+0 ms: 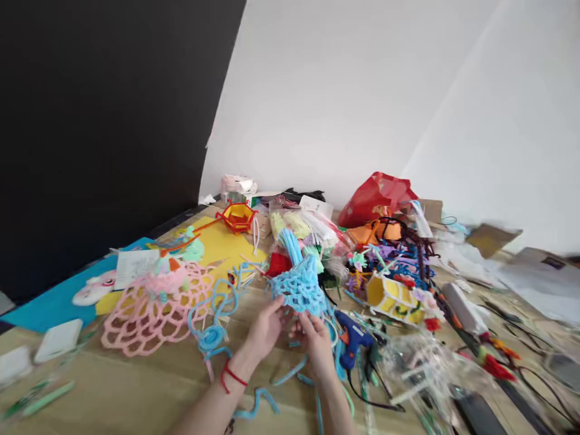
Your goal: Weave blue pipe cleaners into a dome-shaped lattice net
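Observation:
A light-blue net of looped pipe cleaners (299,287) is held up between both hands, with a bundle of straight blue pipe cleaners (290,244) just behind it. My left hand (266,326), a red string round its wrist, pinches the net's lower left edge. From the lower right, my right hand (316,339) grips the same edge with thumb and fingers. Some fingertips are hidden beneath the net. Left of my hands lies a coiled blue pipe cleaner (212,337). A blue glue gun (352,339) rests right of my right hand.
A pink looped net (145,314) spreads at the left, near a white case (58,340). At the back are an orange-red hexagonal basket (238,217) and a red bag (378,196). Yellow-and-white woven work (392,296), clear plastic wrapping (426,362) and cables crowd the right.

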Demonstrator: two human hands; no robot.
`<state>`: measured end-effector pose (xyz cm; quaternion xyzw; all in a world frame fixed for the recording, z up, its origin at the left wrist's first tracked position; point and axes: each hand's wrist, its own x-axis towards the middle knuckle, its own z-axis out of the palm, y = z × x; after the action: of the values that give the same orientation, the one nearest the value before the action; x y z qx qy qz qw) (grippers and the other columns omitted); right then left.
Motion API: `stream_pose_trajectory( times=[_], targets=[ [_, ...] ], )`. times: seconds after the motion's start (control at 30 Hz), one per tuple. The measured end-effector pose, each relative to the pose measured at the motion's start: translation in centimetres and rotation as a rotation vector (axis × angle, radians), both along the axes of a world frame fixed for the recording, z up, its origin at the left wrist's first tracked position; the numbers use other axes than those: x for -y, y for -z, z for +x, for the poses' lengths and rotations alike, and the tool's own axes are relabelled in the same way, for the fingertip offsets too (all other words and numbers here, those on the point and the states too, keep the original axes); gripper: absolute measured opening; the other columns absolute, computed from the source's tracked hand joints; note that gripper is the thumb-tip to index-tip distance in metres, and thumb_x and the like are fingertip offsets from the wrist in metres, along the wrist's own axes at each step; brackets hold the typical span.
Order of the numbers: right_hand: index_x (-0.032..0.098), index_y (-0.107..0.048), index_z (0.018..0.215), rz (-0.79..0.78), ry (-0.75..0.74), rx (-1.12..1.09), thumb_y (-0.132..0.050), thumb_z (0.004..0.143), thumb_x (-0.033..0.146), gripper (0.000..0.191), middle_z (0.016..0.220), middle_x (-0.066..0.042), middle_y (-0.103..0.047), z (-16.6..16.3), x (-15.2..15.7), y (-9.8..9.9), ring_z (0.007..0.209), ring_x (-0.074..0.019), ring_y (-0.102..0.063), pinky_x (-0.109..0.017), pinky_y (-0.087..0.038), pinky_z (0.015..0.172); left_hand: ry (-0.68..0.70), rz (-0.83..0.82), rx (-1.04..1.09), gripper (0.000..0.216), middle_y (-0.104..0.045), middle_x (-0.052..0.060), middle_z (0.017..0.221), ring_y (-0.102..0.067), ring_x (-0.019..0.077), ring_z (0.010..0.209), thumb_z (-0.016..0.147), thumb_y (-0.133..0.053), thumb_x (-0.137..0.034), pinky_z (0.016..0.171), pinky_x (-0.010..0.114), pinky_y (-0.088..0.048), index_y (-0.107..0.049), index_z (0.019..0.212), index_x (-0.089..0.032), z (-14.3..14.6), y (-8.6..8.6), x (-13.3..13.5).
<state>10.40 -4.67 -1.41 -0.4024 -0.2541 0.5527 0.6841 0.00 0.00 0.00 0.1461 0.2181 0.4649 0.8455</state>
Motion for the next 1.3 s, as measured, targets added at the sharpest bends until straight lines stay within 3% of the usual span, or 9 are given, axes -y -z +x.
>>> stream_pose_trajectory(
  times=[0.2,0.33,0.47,0.6,0.7,1.03,1.17,1.3],
  targets=[
    [0.017,-0.069,0.072,-0.033,0.039,-0.043,-0.081,0.06,0.03,0.021,0.059,0.004,-0.062,0.1,0.2,-0.5,0.051,-0.0087,-0.055,-0.02,-0.053,0.049,-0.128,-0.054,0.027,0.011,-0.07,0.004,0.077,-0.065,0.0147,0.069,0.086,-0.055,-0.02,0.069,0.027,-0.052,-0.065,0.085,-0.015,-0.2,0.4,-0.5],
    [0.018,-0.068,0.079,-0.004,0.027,-0.19,-0.081,0.061,0.02,0.022,0.067,0.003,-0.066,0.5,0.4,-0.6,0.059,-0.0093,-0.062,-0.021,-0.057,0.061,-0.149,-0.025,-0.017,0.007,-0.07,0.003,0.076,-0.064,0.0132,0.067,0.08,-0.063,-0.019,0.067,0.025,-0.051,-0.067,0.084,-0.015,-0.2,0.6,-0.7],
    [0.018,-0.067,0.08,-0.025,0.092,-0.303,-0.08,0.06,0.015,0.024,0.075,0.001,-0.069,1.3,0.0,0.1,0.066,-0.01,-0.065,-0.019,-0.058,0.065,-0.199,0.092,-0.232,0.01,-0.067,0.001,0.064,-0.058,0.0094,0.056,0.073,-0.07,-0.024,0.053,0.019,-0.044,-0.067,0.074,-0.014,-0.2,0.6,-0.5],
    [0.018,-0.065,0.073,-0.043,0.161,-0.409,-0.079,0.06,0.014,0.019,0.072,0.002,-0.067,1.8,-0.6,1.0,0.061,-0.0069,-0.063,-0.013,-0.056,0.057,-0.209,0.238,-0.44,0.025,-0.064,0.001,0.054,-0.048,0.0069,0.046,0.066,-0.075,-0.033,0.042,0.017,-0.032,-0.064,0.058,-0.012,0.0,0.5,-0.1],
    [0.018,-0.062,0.068,-0.04,0.155,-0.441,-0.08,0.058,0.014,0.021,0.062,0.005,-0.062,1.9,-0.7,1.2,0.053,-0.0047,-0.058,-0.01,-0.051,0.048,-0.21,0.312,-0.529,0.032,-0.063,0.0,0.052,-0.047,0.0076,0.045,0.064,-0.074,-0.041,0.042,0.019,-0.03,-0.063,0.056,-0.013,0.1,0.5,0.0],
    [0.017,-0.06,0.062,0.002,0.199,-0.074,-0.08,0.056,0.024,0.022,0.049,0.008,-0.05,1.6,-0.5,-0.2,0.045,-0.0057,-0.042,-0.017,-0.035,0.044,-0.221,0.211,-0.397,0.03,-0.058,-0.003,0.05,-0.045,0.0056,0.044,0.062,-0.076,-0.038,0.041,0.016,-0.031,-0.06,0.058,-0.014,0.0,0.4,-0.1],
    [0.017,-0.058,0.061,-0.015,0.212,0.012,-0.079,0.053,0.027,0.024,0.048,0.007,-0.05,1.7,-0.7,0.0,0.045,-0.0067,-0.041,-0.02,-0.032,0.045,-0.225,0.143,-0.24,0.025,-0.06,-0.002,0.053,-0.05,0.0059,0.047,0.06,-0.079,-0.032,0.044,0.015,-0.037,-0.062,0.062,-0.014,-0.2,0.2,-0.2],
    [0.017,-0.056,0.062,-0.069,0.259,0.203,-0.076,0.056,0.034,0.026,0.046,0.007,-0.049,1.9,-0.8,0.6,0.042,-0.0074,-0.037,-0.021,-0.029,0.042,-0.177,0.194,-0.218,0.022,-0.065,0.001,0.059,-0.056,0.0081,0.055,0.056,-0.081,-0.026,0.05,0.016,-0.041,-0.066,0.065,-0.013,-0.3,-0.1,0.0]
  ],
)
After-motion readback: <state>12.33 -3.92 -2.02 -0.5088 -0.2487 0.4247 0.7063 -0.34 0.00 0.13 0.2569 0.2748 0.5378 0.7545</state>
